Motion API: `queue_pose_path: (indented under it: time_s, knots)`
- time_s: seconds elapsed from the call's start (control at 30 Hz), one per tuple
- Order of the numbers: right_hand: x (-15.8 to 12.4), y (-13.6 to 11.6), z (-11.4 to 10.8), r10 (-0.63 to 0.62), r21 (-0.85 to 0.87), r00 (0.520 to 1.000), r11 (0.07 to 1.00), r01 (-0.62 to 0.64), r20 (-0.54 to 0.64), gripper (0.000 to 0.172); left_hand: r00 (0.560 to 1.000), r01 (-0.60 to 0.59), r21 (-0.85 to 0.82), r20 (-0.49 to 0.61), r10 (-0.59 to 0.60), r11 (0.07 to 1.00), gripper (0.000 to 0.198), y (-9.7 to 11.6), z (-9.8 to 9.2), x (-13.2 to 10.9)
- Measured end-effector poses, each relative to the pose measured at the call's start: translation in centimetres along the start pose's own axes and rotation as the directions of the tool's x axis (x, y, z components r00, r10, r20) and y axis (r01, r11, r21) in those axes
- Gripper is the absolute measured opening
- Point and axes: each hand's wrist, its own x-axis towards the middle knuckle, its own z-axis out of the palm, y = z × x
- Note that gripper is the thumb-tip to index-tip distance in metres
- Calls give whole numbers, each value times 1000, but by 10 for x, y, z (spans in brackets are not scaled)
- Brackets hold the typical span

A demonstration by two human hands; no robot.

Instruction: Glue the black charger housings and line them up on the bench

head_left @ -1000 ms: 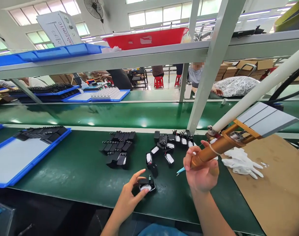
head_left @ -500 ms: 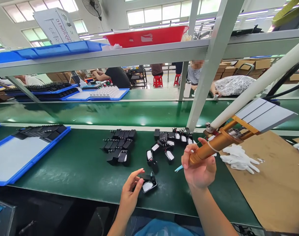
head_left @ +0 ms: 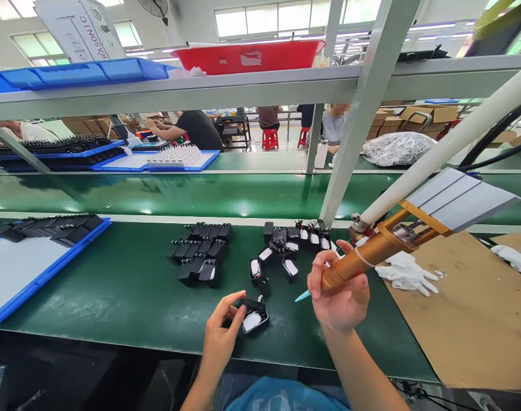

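My left hand [head_left: 220, 331] grips the left side of a small open black housing [head_left: 259, 314] between thumb and fingers. A white block lies inside that housing, and a small fitting stands up from its far side. My right hand [head_left: 341, 297] is wrapped round a gold cylindrical dispensing gun [head_left: 355, 265]. Its teal nozzle [head_left: 302, 295] points down and left, above and to the right of the housing, apart from it. Beyond my hands lie several open black housings with white blocks [head_left: 290, 267]. Left of them sits a group of black housings [head_left: 203, 251].
A blue-rimmed tray [head_left: 50, 277] holds black parts at the left. White gloves [head_left: 408, 273] rest on cardboard [head_left: 470, 331] at the right. A metal post [head_left: 350, 114] and shelf beam [head_left: 243, 90] stand ahead. A white pole [head_left: 436, 148] slopes to the gun. People sit beyond.
The whole view has shifted slightly. My left hand still grips the housing, which appears turned a little. The gun's nozzle has come a little nearer to the housing's level.
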Motion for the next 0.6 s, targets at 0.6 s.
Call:
queue_pose_path:
  time_s: [0.6]
  knots:
    - [-8, -3, 9, 24, 13, 999, 1000, -25, 46, 43, 997, 6, 2, -71, -5, 1000, 28, 12, 5, 4]
